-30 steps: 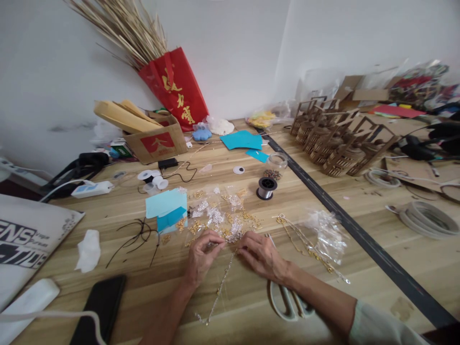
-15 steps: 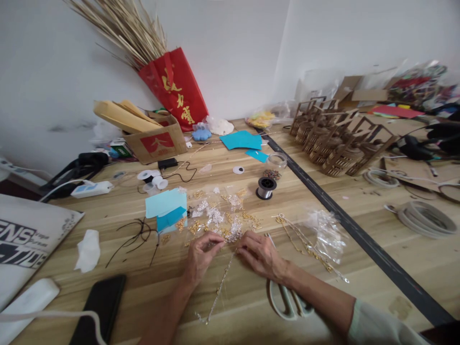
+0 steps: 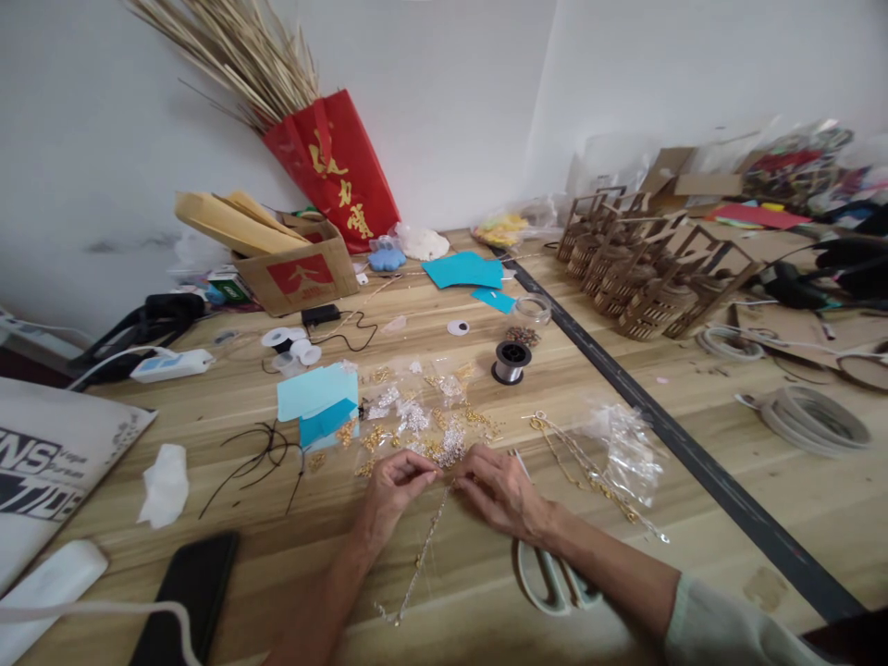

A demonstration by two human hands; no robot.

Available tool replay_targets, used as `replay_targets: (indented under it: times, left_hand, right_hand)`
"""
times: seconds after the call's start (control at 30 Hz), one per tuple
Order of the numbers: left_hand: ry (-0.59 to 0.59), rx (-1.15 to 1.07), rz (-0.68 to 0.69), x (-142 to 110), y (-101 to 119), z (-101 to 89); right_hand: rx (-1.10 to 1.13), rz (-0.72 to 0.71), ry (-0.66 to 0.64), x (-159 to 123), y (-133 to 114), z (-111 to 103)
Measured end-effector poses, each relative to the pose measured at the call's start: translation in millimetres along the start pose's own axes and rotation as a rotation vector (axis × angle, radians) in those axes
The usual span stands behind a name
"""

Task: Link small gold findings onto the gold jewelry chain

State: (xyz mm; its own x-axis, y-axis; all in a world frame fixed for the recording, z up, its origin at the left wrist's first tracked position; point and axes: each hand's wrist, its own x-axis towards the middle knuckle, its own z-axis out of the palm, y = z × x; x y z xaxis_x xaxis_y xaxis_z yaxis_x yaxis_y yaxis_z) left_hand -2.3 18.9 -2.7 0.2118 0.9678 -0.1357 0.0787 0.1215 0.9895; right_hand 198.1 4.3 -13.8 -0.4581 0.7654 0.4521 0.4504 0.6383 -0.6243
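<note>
My left hand [image 3: 389, 495] and my right hand [image 3: 500, 488] meet low in the middle of the wooden table [image 3: 458, 592], fingertips pinched close together. Between them runs the upper end of a thin silver chain [image 3: 418, 566] that trails down toward me across the wood. Both hands pinch at that chain end. Just beyond the fingers lie small clear bags of gold and silver findings [image 3: 430, 416]. White-handled scissors [image 3: 551, 578] lie under my right forearm.
A gold chain [image 3: 583, 472] and a crumpled clear bag [image 3: 624, 444] lie to the right. A wire spool [image 3: 511, 361], blue paper pieces [image 3: 317, 400], black cord [image 3: 256, 453], a black phone [image 3: 186, 592], a cardboard box [image 3: 298, 268] and wooden cut-outs [image 3: 645, 277] surround the spot.
My hands have drawn slightly closer together at the chain's end; the view has shifted a little. Nothing else has moved.
</note>
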Motion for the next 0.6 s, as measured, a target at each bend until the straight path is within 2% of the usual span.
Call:
replay_targets:
  times: [0.6]
  left_hand:
    - [-0.013,-0.022,0.011,0.8,1.4,1.5]
  right_hand:
    - [-0.041,-0.013,-0.024,0.0,-2.3,-0.3]
